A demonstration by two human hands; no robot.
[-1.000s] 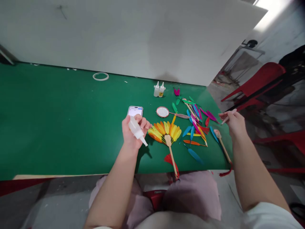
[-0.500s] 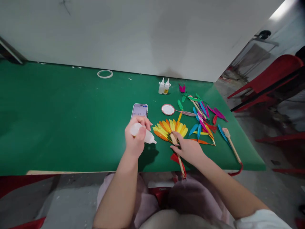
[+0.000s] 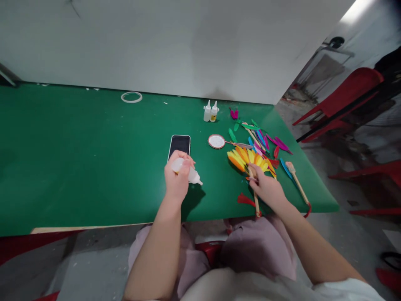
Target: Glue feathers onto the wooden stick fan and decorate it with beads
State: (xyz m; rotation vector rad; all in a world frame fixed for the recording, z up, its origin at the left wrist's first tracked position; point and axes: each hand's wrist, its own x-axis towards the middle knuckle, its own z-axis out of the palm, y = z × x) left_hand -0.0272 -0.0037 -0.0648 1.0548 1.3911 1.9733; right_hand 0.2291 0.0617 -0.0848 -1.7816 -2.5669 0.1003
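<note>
Feather fan [image 3: 242, 159], head view: yellow and orange feathers spread at top, pale wooden handle [image 3: 256, 201] pointing down to the near edge of the worktop [image 3: 94, 159], right of the middle. Right hand [image 3: 266, 186] clamped on it, fingers and thumb around the top of the handle, just below the feathers; cannot tell whether the fan is lifted or lying flat. Red tassel [image 3: 245, 199] left of the handle. Left hand [image 3: 177, 177] closed round a white bottle [image 3: 194, 177], nozzle tilted down to the right, apart from the fan. Phone [image 3: 181, 144], dark screen, just beyond left hand, partly covered by it. Two small bottles [image 3: 207, 113] upright side by side near the wall panel [image 3: 188, 46]. Round white disc [image 3: 216, 141] with reddish rim lies beyond the fan. Loose coloured feathers [image 3: 282, 144] scattered beyond and right of the fan, some overlapping. Wooden stick [image 3: 300, 188] at far right, blue feather [image 3: 287, 170] beside it. White ring [image 3: 131, 97] toward the back left.
</note>
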